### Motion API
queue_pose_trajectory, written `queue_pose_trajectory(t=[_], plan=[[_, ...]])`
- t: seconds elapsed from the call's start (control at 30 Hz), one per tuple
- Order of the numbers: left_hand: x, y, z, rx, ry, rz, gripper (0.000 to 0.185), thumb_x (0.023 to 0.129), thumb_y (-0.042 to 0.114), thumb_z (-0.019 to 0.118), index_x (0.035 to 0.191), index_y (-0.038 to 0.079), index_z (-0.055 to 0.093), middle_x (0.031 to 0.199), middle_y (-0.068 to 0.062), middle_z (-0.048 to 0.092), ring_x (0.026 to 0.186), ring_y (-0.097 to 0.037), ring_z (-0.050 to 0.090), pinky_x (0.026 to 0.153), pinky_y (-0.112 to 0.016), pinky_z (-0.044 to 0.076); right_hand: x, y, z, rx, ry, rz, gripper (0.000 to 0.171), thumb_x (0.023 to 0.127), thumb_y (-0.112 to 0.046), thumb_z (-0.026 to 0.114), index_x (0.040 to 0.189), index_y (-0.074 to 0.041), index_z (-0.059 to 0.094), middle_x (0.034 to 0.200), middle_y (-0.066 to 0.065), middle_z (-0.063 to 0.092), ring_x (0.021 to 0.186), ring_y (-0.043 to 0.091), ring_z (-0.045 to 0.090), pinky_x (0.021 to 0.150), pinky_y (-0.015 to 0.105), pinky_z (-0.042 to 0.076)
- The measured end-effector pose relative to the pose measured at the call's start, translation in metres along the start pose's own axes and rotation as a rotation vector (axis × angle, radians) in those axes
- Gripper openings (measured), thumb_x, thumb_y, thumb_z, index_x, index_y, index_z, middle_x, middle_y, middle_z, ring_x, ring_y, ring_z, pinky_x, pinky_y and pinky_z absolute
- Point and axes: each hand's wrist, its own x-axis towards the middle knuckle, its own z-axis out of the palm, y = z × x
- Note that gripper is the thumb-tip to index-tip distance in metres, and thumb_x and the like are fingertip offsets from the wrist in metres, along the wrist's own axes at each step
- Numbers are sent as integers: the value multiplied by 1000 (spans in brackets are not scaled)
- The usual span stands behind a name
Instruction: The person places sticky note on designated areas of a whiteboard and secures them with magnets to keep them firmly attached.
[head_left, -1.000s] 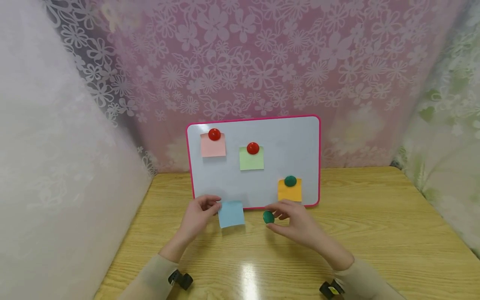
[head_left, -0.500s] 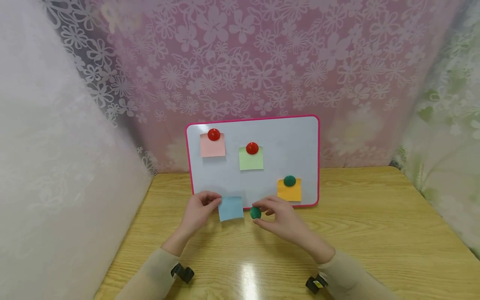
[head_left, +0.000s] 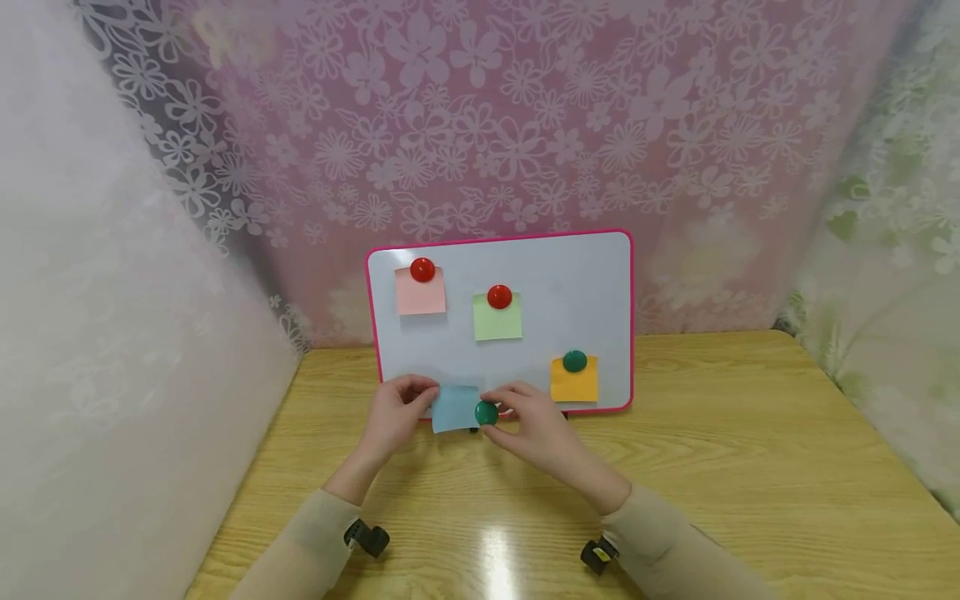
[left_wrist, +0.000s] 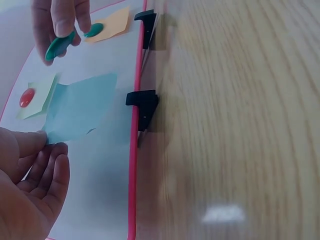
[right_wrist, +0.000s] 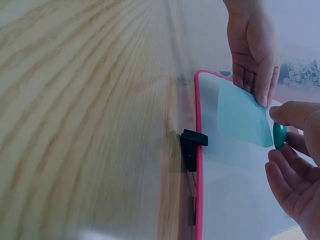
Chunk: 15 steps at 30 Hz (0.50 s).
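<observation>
A pink-framed whiteboard (head_left: 570,283) stands on the wooden table (head_left: 750,467), leaning back against the curtain. My left hand (head_left: 429,395) pinches the left edge of a light blue sticky note (head_left: 452,407) and holds it flat against the board's lower left part. My right hand (head_left: 501,407) pinches a green round magnet (head_left: 486,412) at the note's right edge. In the left wrist view the magnet (left_wrist: 59,46) sits just off the note (left_wrist: 80,107). In the right wrist view the magnet (right_wrist: 279,135) is between thumb and fingers beside the note (right_wrist: 240,112). Whether the magnet touches the board is unclear.
On the board a pink note (head_left: 420,296) and a green note (head_left: 497,321) each carry a red magnet, and an orange note (head_left: 573,385) carries a green magnet (head_left: 574,360). Black clip feet (left_wrist: 142,102) hold the board's lower edge. Flowered curtains close in the back and both sides.
Both hands moved away from me to the board. The blue note rose from the table to the board's lower left, and the right hand brought the green magnet left to the note's edge.
</observation>
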Motion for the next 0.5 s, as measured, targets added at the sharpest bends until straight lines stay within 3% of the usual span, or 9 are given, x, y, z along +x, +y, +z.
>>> queue_pose_trajectory(t=[0.13,0.5], plan=[[5,1,1,44,26,25,10,101,15,77,107,8,82,98,-3,76,88,-21,63,74,-28,54,9,-3,4,-67,33,1,40,87,-12,91,124,-5,75,117,6,69,99,26,72,85,39,63],[12,4,5,93,81,70,11,101,16,78,106,7,82,92,-2,75,83,-20,65,73,-29,54,31,-4,18,-165,66,-24,39,89,-16,90,123,-4,75,115,6,68,100,26,72,86,34,61]])
